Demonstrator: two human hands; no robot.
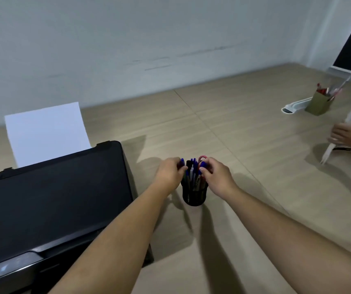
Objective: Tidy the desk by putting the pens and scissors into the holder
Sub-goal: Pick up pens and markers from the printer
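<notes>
Both hands, left hand (168, 171) at nine o'clock and right hand (215, 174) at three, have fingers pinched on pens (193, 170), seemingly to settle them upright in the holder (194, 195)

Light wood-grain surface (223, 115). Black printer (49, 200) near left; black mesh pen holder (194, 196) centre; olive pen box (318, 103) and white tray (295, 105) far right.

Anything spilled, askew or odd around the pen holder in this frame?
Nothing stands out. The black holder stands upright on the desk, pens inside, with the left hand and right hand at their tips. No loose pens lie nearby.
</notes>
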